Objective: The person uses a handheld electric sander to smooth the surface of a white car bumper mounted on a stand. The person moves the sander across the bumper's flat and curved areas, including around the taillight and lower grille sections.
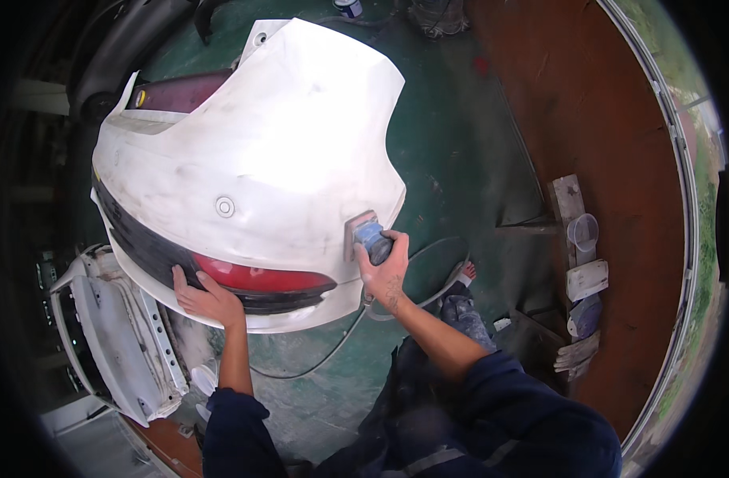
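A large white car bumper point(285, 151), smudged grey in places, fills the middle of the view. My right hand point(389, 273) grips a blue and black power sander point(371, 236), whose square pad rests against the bumper's right end. From the sander a hose point(348, 333) loops down over the floor. My left hand point(208, 299) lies with fingers apart on the bumper's dark lower trim point(145, 243), beside the long red reflector point(261, 276). A round cap point(224, 207) shows on the white face above the trim.
At lower left stands a silver-white car panel point(113, 334). A dark car part point(121, 52) is at upper left, and a tin point(348, 8) stands at the far top. Along the brown right wall point(587, 103) hang a clear cup point(583, 231) and gloves point(577, 354).
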{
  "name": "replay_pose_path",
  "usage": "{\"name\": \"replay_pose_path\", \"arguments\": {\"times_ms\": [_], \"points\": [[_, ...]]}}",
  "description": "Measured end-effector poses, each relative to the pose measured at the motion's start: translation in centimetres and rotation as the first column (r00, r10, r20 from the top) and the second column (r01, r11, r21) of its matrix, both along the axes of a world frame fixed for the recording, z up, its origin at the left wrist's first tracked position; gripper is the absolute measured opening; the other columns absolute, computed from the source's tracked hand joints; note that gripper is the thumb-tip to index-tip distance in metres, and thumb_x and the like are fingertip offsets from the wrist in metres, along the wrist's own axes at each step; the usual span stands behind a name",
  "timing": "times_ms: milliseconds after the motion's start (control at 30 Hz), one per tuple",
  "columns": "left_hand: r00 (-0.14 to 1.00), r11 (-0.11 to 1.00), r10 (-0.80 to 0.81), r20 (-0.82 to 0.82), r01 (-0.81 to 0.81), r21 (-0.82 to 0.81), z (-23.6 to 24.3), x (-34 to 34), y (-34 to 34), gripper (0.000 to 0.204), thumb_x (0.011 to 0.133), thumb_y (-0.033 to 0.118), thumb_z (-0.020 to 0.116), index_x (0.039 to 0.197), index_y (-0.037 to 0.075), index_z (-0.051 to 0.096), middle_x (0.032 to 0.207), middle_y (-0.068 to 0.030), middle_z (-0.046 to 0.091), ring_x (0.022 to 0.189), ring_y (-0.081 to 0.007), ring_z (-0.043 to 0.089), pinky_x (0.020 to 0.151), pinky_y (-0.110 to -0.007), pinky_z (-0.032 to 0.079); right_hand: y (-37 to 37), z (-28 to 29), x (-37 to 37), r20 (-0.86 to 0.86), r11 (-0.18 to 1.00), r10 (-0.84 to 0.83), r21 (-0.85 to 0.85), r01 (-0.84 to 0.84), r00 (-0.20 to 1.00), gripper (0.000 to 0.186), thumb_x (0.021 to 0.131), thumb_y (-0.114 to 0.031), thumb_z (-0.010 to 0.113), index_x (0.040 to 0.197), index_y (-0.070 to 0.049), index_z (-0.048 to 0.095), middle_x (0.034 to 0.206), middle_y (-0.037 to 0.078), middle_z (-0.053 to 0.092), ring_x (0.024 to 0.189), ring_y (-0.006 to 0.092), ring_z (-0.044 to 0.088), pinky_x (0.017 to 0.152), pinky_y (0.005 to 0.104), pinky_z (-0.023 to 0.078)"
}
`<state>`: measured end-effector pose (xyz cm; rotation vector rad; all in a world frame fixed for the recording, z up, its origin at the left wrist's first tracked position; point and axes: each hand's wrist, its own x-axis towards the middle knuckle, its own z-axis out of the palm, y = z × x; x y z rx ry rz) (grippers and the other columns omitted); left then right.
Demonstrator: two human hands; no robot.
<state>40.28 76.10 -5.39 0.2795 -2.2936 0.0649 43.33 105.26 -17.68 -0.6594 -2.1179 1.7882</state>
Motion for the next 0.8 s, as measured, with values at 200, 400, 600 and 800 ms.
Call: {"name": "replay_pose_path", "arguments": {"times_ms": [200,400,600,800], "points": [[1.000,0.999,0.010,0.015,-0.011,0.045,-0.4,0.1,-0.5,0.065,0.113,0.049,0.045,0.150,-0.003,0.055,0.147,-0.0215,0.058,0.134,-0.0421,0.050,0.114,-0.055,0.032,2.4,-7.8,-1.4,0.293,0.967,-0.137,-0.168,0.192,0.946,0.056,0.086,-0.027,0.087,0.120,0.002,0.055,0.109,0.022,0.061,0.100,0.0359,0.064,0.092,0.0449,0.052],[1.000,1.000,-0.002,0.019,0.001,0.030,0.4,-0.5,0.5,0.064,0.113,0.044,0.047,0.149,-0.008,0.053,0.146,-0.0264,0.058,0.133,-0.0445,0.051,0.115,-0.052,0.033,-0.7,1.8,-1.2,0.223,0.938,-0.190,-0.246,0.244,0.956,0.060,0.084,-0.029,0.089,0.122,0.002,0.054,0.113,0.022,0.060,0.103,0.0374,0.064,0.093,0.0467,0.052],[0.999,1.000,-0.015,0.030,0.014,0.026,0.5,-0.3,-0.3,0.064,0.113,0.045,0.047,0.148,-0.009,0.054,0.146,-0.0280,0.057,0.134,-0.0455,0.051,0.117,-0.052,0.034,-4.1,6.5,-1.1,0.162,0.929,-0.226,-0.260,0.263,0.961,0.065,0.082,-0.027,0.090,0.125,0.002,0.051,0.118,0.023,0.056,0.107,0.0402,0.063,0.094,0.0483,0.051],[0.998,0.998,-0.054,0.019,0.053,0.044,0.4,-0.1,-1.1,0.064,0.113,0.043,0.049,0.149,-0.010,0.052,0.148,-0.0287,0.055,0.137,-0.0444,0.050,0.120,-0.052,0.033,-0.4,-2.0,-1.5,0.307,0.874,-0.295,-0.297,0.386,0.905,0.062,0.082,-0.026,0.090,0.124,0.001,0.053,0.119,0.022,0.059,0.106,0.0379,0.064,0.094,0.0468,0.051]]}}
